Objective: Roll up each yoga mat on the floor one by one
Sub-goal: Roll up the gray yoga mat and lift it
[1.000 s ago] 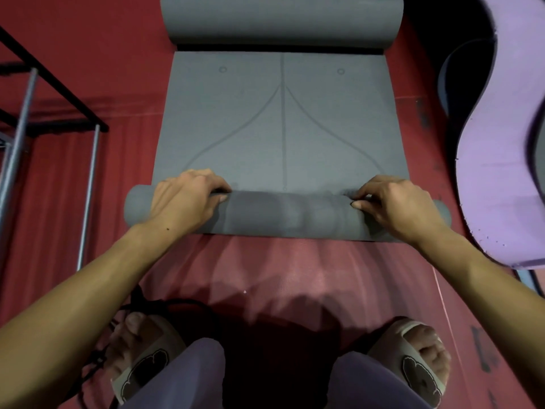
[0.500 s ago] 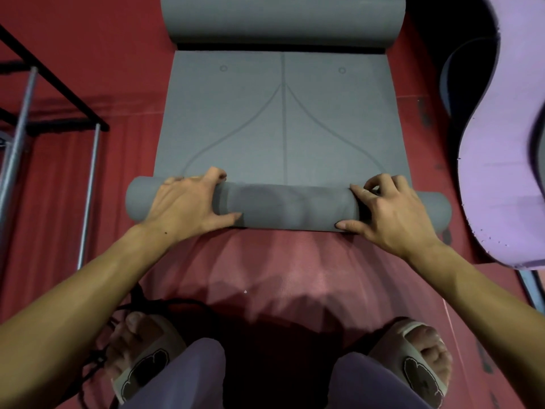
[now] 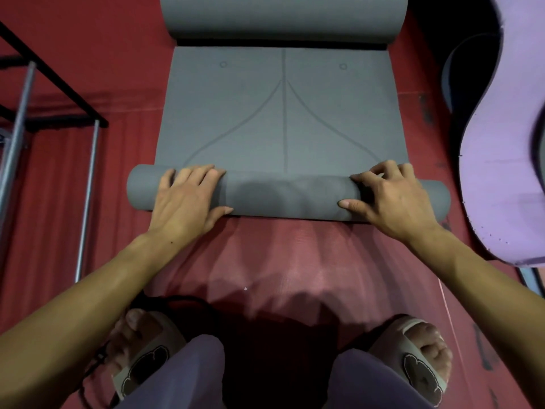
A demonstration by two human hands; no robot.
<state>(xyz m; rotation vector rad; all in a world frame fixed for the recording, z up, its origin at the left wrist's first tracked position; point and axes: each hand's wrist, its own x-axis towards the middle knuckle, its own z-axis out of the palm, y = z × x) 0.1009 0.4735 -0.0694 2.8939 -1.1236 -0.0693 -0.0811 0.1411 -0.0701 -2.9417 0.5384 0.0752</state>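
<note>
Halfway into rolling the grey mat (image 3: 283,119) on the red floor (image 3: 88,25), and the roll (image 3: 287,196) sits right in front of my feet with the flat part stretching away from me. My left hand (image 3: 188,199) lies over the roll near its left end, fingers draped over the top and thumb along the near side; my right hand (image 3: 392,202) does the same near the right end, fingers more bent, so I'm pressing and cupping more than squeezing. Biggest risk I can see: the roll going cone-shaped. Its ends already poke out past the flat part's edges on both sides, so if one hand pushes ahead of the other it'll telescope and I'd have to redo it. Also the middle between my hands has nothing holding it, so it could go slack and loose. The far end looks curled into its own fat roll (image 3: 283,19), and I can't tell if that's this mat or another one, which could get awkward when they meet. Count: two hands, one purple mat (image 3: 501,143) slumped at right, a metal rack (image 3: 17,119) at left, two slippers.
</note>
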